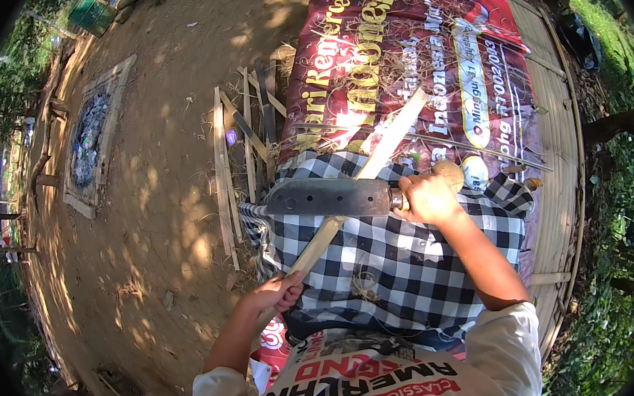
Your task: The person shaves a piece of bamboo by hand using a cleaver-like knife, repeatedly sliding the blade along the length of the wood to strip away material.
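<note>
My right hand (431,197) is wrapped round the wooden handle of a machete (328,198). Its broad dark blade, dotted with a few holes, points left and lies across a pale bamboo strip (395,137). The lower end of that strip is gripped in my left hand (278,292); from there it slants up and to the right, away from me. Beneath both is a black-and-white checked cloth (391,267) spread over my lap. The handle's end shows as a rounded wooden knob beside my right fingers.
A dark red printed banner (327,54), strewn with thin shavings, covers a bamboo platform (562,237). Several bamboo strips (222,168) lie at its left edge. A thin rod (471,147) rests on the banner. A framed ash pit (67,191) lies farther left on the dirt ground.
</note>
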The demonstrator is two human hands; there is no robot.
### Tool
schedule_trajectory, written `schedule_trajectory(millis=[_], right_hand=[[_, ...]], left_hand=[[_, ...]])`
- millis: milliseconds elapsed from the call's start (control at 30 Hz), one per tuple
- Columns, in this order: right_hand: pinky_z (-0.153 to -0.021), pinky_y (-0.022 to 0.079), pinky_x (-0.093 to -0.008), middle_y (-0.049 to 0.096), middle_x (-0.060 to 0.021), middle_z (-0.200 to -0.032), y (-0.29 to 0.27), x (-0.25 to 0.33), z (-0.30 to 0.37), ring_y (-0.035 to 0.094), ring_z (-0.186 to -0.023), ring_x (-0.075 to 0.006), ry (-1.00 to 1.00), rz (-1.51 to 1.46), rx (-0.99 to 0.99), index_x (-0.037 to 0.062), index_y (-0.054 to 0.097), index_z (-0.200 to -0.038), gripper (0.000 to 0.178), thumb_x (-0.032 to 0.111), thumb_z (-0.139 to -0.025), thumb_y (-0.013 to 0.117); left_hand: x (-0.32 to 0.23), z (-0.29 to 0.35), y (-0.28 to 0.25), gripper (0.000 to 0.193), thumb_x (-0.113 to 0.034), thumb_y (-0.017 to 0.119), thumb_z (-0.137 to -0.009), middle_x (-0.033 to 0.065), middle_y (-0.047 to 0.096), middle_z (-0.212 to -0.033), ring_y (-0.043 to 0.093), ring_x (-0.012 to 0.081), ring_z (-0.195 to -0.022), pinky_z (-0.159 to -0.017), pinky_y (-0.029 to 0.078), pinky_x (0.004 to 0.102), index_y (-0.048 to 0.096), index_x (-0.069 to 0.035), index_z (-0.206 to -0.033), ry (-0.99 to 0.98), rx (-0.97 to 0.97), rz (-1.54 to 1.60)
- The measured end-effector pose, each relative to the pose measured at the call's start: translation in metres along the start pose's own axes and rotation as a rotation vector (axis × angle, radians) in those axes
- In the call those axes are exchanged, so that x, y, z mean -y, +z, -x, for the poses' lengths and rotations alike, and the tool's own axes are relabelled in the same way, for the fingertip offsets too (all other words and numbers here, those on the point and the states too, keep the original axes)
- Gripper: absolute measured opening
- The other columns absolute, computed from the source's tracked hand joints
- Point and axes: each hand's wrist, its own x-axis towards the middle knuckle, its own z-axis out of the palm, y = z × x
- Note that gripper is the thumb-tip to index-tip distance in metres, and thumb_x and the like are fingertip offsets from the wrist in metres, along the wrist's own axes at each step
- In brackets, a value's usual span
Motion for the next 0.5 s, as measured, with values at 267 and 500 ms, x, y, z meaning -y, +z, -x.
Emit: schedule_trajectory(millis=[267,500], right_hand=[[-0.054,0.051,-0.0369,0.060,-0.0116,-0.064,-0.016,0.009,0.019,0.063,-0.058,-0.0283,0.041,-0.022,-0.023,0.0042,0.052,-0.081,0.039,0.034,-0.068,0.073],[-0.068,0.048,-0.0378,0.055,-0.0106,-0.074,-0.020,0.006,0.045,0.057,-0.072,-0.0276,0.095,-0.026,-0.272,0.0043,0.056,-0.085,0.042,0.029,-0.060,0.079]], left_hand=[[-0.010,0.003,0.002,0.053,-0.056,0.046,-0.093,-0.0082,0.026,-0.052,0.023,0.0045,-0.041,-0.038,0.016,0.0231,0.031,-0.016,-0.063,-0.010,-0.017,-0.098],[-0.003,-0.003,-0.005,0.054,-0.057,0.046,-0.093,-0.0085,0.025,-0.052,0.022,0.0041,-0.041,-0.038,0.015,0.0223,0.030,-0.016,-0.062,-0.009,0.040,-0.053]])
